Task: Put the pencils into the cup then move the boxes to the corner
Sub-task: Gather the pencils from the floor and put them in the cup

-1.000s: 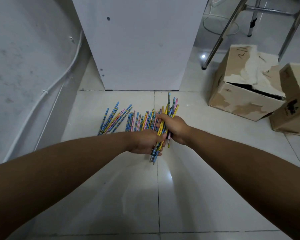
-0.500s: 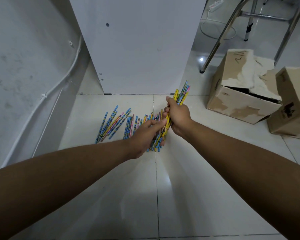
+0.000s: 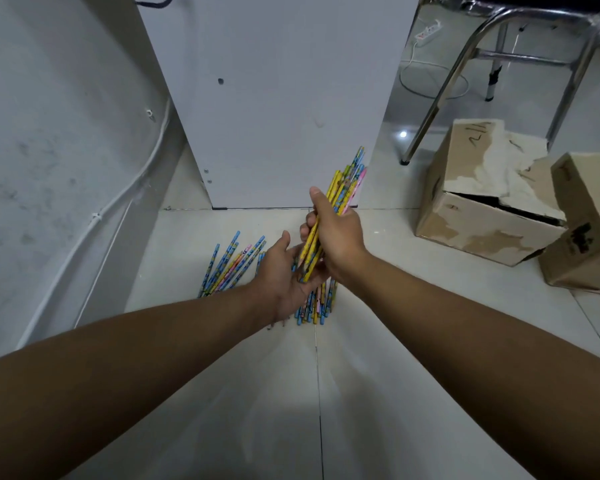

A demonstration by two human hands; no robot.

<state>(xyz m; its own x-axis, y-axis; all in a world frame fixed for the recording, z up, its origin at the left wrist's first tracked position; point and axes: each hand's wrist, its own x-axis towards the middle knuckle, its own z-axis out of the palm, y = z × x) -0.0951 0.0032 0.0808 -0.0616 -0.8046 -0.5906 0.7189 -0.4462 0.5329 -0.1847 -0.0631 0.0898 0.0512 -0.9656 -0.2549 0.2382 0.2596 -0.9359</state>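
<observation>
Above the loose pencils (image 3: pixel 227 268), right hand (image 3: pixel 338 237) grips a pencil bundle (image 3: pixel 347 183), left hand (image 3: pixel 284 273) open-fingered beneath: gathering step, next needing the unseen cup.

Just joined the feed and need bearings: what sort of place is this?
Probably an office or storeroom corner, seen at floor level: a white cabinet beside the wall, torn cardboard boxes on the tiles, and a metal chair.

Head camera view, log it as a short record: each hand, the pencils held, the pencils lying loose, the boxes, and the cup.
right hand: grips a tilted pencil bundle, held up
left hand: open, by the bundle's lower ends
loose pencils: lying on the tiled floor, beneath the hands
cardboard boxes: two, side by side at right
cup: not in view
</observation>
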